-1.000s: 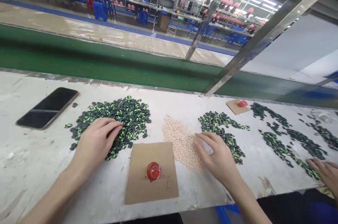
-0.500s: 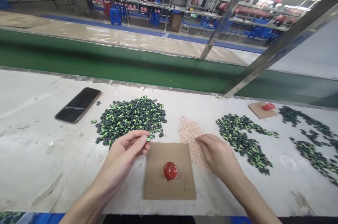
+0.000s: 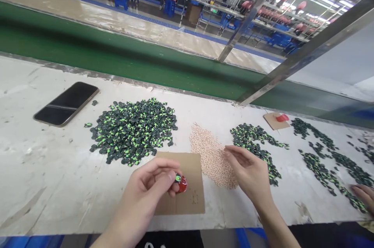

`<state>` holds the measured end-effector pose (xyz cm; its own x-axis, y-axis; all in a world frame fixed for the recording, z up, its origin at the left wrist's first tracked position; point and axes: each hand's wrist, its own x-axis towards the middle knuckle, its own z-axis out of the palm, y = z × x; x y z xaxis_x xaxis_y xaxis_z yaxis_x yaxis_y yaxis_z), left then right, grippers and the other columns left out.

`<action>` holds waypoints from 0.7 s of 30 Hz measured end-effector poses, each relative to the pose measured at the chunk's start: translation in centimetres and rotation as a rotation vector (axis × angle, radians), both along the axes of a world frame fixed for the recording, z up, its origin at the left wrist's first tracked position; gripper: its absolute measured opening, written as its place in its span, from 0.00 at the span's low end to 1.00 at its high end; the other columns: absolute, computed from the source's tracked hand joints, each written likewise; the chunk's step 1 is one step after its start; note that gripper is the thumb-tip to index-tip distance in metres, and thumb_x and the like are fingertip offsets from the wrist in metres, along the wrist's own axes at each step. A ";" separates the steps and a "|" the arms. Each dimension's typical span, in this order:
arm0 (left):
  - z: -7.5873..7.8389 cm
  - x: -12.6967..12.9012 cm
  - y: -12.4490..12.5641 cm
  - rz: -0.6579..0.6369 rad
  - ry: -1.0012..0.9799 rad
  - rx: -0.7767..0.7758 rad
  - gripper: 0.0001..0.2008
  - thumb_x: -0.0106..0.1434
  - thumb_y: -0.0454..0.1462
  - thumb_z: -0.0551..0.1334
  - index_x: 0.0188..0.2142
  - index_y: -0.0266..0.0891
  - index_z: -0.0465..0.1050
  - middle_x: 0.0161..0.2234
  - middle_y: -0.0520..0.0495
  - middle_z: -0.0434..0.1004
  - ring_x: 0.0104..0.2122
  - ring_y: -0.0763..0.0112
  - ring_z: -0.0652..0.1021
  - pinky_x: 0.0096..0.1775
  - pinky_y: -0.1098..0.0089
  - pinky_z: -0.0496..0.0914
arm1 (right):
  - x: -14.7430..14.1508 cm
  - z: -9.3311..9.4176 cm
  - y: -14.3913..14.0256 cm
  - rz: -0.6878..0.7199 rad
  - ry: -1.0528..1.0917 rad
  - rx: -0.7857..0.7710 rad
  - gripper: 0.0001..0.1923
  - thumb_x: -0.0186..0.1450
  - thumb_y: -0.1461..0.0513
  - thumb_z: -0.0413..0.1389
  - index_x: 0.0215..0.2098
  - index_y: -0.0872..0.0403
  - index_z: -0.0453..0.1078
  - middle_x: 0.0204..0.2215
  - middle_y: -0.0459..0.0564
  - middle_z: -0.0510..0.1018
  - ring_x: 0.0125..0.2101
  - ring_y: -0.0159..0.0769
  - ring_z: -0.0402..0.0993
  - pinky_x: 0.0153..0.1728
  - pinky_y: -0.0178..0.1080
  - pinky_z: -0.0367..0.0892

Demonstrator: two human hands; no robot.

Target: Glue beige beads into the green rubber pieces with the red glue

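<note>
My left hand (image 3: 149, 187) pinches a small black-and-green piece (image 3: 178, 178) between thumb and fingertips, right over the red blob (image 3: 182, 184) on a brown cardboard square (image 3: 187, 197). My right hand (image 3: 249, 172) hovers with loosely curled fingers over the edge of a heap of tiny beige pellets (image 3: 212, 154); whether it holds a pellet I cannot tell. A large pile of black-and-green pieces (image 3: 133, 129) lies behind the cardboard to the left. A thinner spread of the same pieces (image 3: 257, 139) lies right of the pellets.
A dark phone (image 3: 66, 103) lies face up at the left on the white bench (image 3: 43, 170). A green conveyor belt (image 3: 117, 59) runs behind it. To the right are another cardboard with a red blob (image 3: 277, 119), more green pieces (image 3: 327, 162) and another person's hand (image 3: 364, 195).
My left hand took a black-and-green piece from the big pile and carried it right, down to the red blob. My right hand stayed at the pellets. The camera view shifted.
</note>
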<state>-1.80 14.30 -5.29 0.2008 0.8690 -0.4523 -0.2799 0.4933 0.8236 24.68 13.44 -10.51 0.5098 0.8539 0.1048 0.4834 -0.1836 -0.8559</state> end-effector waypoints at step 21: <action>-4.0 3.8 -2.3 0.007 0.339 1.090 0.09 0.66 0.25 0.61 0.38 0.40 0.76 0.32 0.49 0.81 0.27 0.75 0.81 0.36 0.79 0.78 | -6.6 2.8 -5.1 0.394 0.691 0.173 0.11 0.64 0.68 0.68 0.37 0.44 0.81 0.31 0.44 0.83 0.32 0.29 0.82 0.34 0.27 0.79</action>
